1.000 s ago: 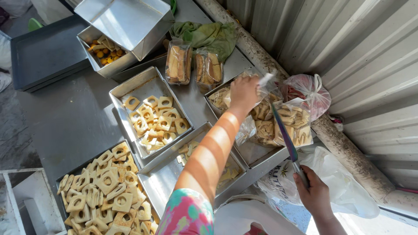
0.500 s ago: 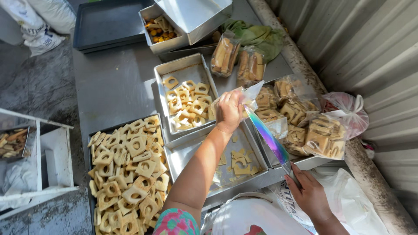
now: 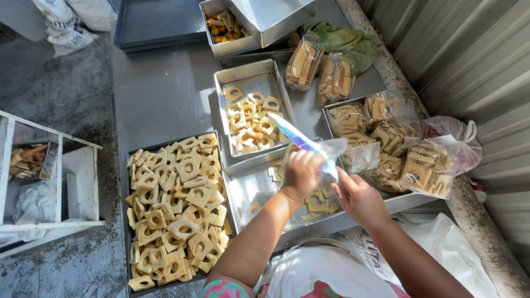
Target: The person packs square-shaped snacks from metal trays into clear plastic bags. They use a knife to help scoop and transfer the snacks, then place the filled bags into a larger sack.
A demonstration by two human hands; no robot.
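Both my hands meet over a shallow metal tray that holds a few square biscuits with holes. My left hand is closed on the lower end of an empty clear plastic bag, which sticks up and to the left, shimmering. My right hand pinches the same bag at its right edge. Left of the hands a dark tray is heaped with the same biscuits. A smaller metal tray of biscuits lies beyond the hands.
Filled clear bags of biscuits are piled in a tray at the right, two more stand further back by a green cloth. A white wooden rack stands at left. A corrugated wall runs along the right.
My left hand has drawn back from the pile of filled bags to the near tray. My right hand has come up to it, and both now hold the clear bag.
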